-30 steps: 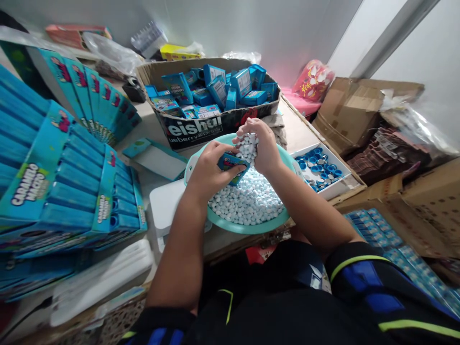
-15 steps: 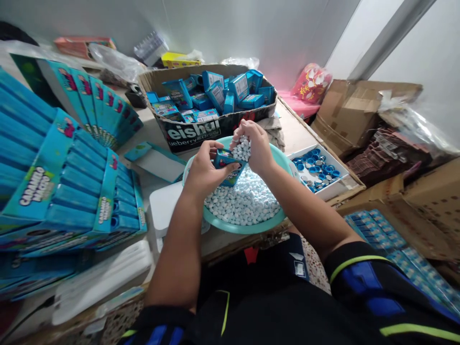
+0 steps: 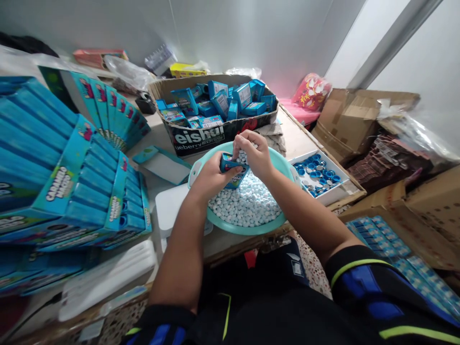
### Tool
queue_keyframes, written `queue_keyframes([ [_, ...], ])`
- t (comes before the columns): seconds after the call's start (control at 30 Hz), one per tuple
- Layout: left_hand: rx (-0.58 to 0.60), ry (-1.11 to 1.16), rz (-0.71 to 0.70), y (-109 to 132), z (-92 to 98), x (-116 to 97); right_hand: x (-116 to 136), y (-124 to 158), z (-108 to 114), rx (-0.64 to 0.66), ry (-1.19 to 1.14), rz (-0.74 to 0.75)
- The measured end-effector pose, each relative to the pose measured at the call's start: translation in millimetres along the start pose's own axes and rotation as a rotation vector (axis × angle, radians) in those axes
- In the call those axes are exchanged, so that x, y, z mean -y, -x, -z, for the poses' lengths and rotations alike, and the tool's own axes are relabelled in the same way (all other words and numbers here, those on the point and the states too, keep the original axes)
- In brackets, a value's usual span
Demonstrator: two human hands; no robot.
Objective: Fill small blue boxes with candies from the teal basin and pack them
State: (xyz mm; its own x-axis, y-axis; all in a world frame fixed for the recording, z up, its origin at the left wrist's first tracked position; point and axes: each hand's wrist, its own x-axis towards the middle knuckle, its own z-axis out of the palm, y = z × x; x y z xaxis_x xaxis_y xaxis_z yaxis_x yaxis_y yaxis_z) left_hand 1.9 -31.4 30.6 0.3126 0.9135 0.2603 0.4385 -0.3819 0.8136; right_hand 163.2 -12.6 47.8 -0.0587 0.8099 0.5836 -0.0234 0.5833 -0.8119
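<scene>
A shallow teal basin [image 3: 247, 229] sits on the table, heaped with small round white-and-blue candies [image 3: 246, 203]. My left hand [image 3: 212, 176] is shut around a small blue candy box [image 3: 233, 171], which it holds tilted above the basin. Just beside it, my right hand [image 3: 253, 154] pinches a small bunch of candies above the box's top. The fingers hide the box's opening. My two hands nearly touch.
Behind the basin stands a cardboard box [image 3: 215, 136] full of blue candy boxes. A tray of blue caps [image 3: 318, 175] lies to its right. Stacked blue display cartons [image 3: 72, 191] fill the left, a white slab [image 3: 172, 203] sits under the basin's edge, and cardboard boxes [image 3: 345, 115] crowd the right.
The bunch of candies in my right hand has shrunk, and that hand has dropped closer to the blue box. The whole view has shifted slightly as my head moved.
</scene>
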Motion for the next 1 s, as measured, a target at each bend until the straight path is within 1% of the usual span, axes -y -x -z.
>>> queue_keyframes([
  [0.1,0.009,0.019,0.001,1.0,0.9,-1.9,1.5,-0.1,-1.3,-0.006,0.014,0.024],
  [0.27,0.018,0.054,-0.008,1.8,1.2,-2.8,4.6,1.0,-0.3,-0.024,0.009,0.012],
  [0.37,0.02,0.042,-0.023,1.7,0.6,-2.5,5.0,2.6,1.9,-0.04,-0.027,-0.003],
  [0.57,0.04,-0.035,-0.016,1.1,0.1,-3.1,5.1,3.3,1.2,-0.033,-0.144,-0.065],
  [0.7,-0.022,-0.034,-0.042,2.0,-0.2,-1.7,3.1,1.0,0.2,-0.059,-0.234,-0.134],
  [0.8,-0.064,-0.006,-0.065,2.6,-0.8,-0.4,1.1,-0.7,1.8,-0.078,-0.255,-0.175],
  [0.9,-0.095,0.024,-0.102,2.7,-0.9,-0.1,1.8,-2.0,3.7,-0.095,-0.213,-0.207],
  [1.0,-0.139,0.054,-0.086,2.3,-0.5,-0.3,5.4,-3.0,5.5,-0.124,-0.135,-0.254],
])
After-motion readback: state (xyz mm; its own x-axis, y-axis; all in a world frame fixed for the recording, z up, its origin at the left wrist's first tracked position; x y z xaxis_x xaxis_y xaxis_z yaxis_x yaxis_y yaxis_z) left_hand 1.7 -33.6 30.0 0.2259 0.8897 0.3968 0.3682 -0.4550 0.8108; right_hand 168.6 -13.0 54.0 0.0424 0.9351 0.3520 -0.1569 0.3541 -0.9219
